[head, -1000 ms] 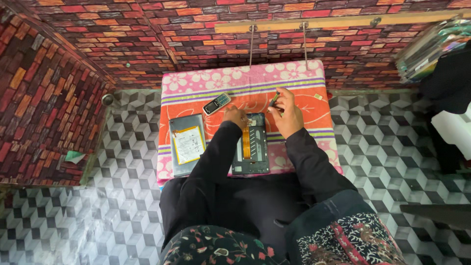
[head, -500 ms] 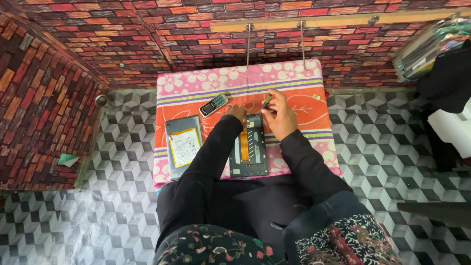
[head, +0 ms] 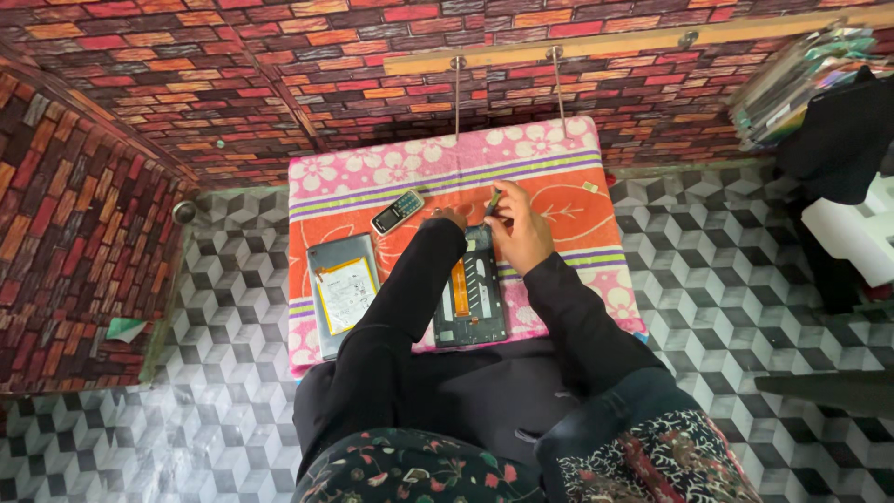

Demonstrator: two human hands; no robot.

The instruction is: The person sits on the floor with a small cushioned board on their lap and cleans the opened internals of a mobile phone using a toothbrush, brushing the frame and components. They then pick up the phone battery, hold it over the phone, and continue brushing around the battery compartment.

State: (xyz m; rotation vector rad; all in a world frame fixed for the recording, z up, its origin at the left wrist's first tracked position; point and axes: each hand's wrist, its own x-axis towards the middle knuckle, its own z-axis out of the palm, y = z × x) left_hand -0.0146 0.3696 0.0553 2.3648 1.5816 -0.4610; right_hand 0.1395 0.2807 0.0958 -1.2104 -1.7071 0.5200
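Note:
An opened tablet body (head: 473,298) with an orange ribbon cable lies on a pink and orange flowered cloth (head: 568,158). My left hand (head: 453,220) rests on the tablet's far left corner, mostly hidden by my black sleeve. My right hand (head: 518,228) is at the far right corner, pinching a small green-tipped tool (head: 492,201). A detached grey back panel (head: 344,293) with a pale battery lies to the left. A small keypad phone (head: 397,211) sits beyond it.
The cloth covers a low table set against a brick-patterned wall (head: 233,84). The floor has grey cube-patterned tiles (head: 745,270). A stack of flat items (head: 792,84) and a white object (head: 852,233) stand at the right. My floral-clad knees fill the bottom.
The view has shifted slightly; both hands stay at the tablet's far edge. My right hand has tilted a little with the tool.

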